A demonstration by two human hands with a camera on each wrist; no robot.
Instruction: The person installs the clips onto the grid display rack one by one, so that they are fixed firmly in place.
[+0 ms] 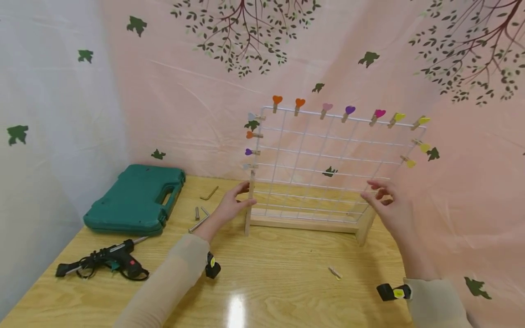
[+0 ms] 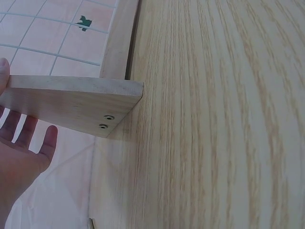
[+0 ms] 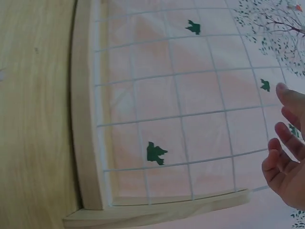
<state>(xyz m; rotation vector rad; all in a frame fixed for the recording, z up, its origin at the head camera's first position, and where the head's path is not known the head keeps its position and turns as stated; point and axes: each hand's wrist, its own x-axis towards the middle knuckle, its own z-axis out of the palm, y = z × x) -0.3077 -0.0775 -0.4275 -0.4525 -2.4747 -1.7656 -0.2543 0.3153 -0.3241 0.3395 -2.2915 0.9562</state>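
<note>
A white wire grid (image 1: 311, 112) stands upright on a wooden stand, with a crossbar (image 1: 303, 224) at its base. Small clothespins with heart tops are clipped along its top and both sides, among them an orange one (image 1: 300, 104) and a purple one (image 1: 350, 110). My left hand (image 1: 229, 203) pinches the left wooden side board (image 2: 57, 98), thumb at its front edge and fingers behind; two screw heads (image 2: 106, 121) show low on the board. Beside the grid's right edge, my right hand (image 1: 387, 202) hovers with loosely bent fingers, nothing visible in them.
One clothespin (image 1: 335, 273) lies on the wooden table (image 1: 270, 282) before the stand. Left of the stand are a hex key (image 1: 210, 193), loose bolts (image 1: 197, 213), a green case (image 1: 133, 200) and a black glue gun or soldering tool (image 1: 119, 258). A printed curtain (image 1: 197, 123) hangs behind.
</note>
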